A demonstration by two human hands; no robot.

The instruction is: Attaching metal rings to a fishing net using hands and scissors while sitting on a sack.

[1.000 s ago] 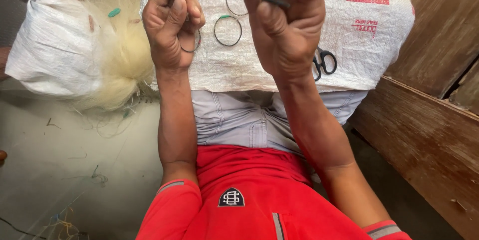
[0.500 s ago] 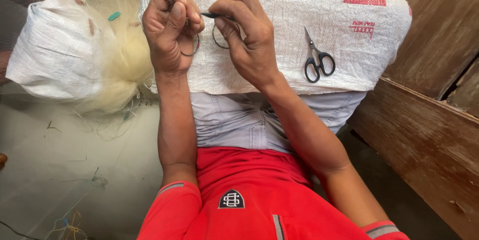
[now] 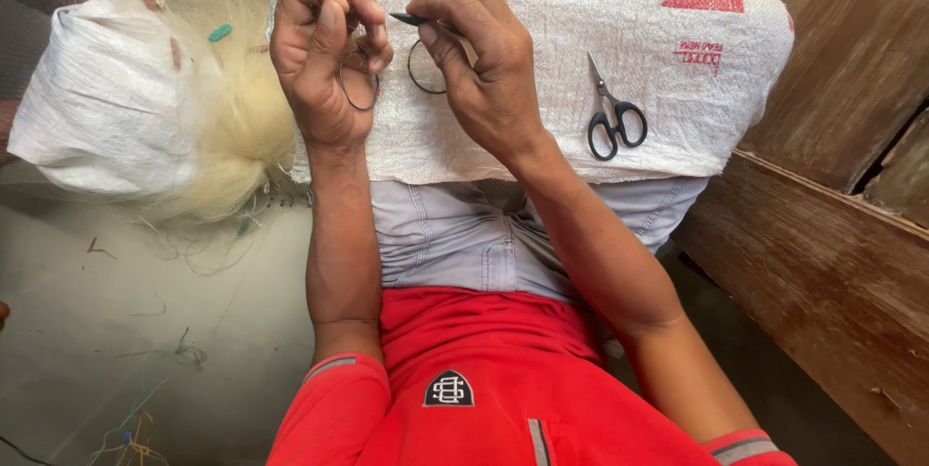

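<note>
From the head view I see my left hand [image 3: 324, 60] curled in a narrow grip on a thin dark ring [image 3: 358, 89], and my right hand [image 3: 484, 60] pinching a slim dark needle tool [image 3: 416, 21] just beside it, both over the white woven sack [image 3: 677, 89] on my lap. I judge the fine line could slip from that pinch, or snag in the pale netting [image 3: 232, 127] at my left. The scissors [image 3: 612, 116] lie loose on the sack's slope and could slide off if my knees shift.

To your left you have a dull grey concrete floor [image 3: 116, 330], scattered with loose bits of thread. To your right stands worn, dark brown wooden plank furniture [image 3: 823, 263], its surface scuffed and scratched. Soft, even daylight falls across everything.
</note>
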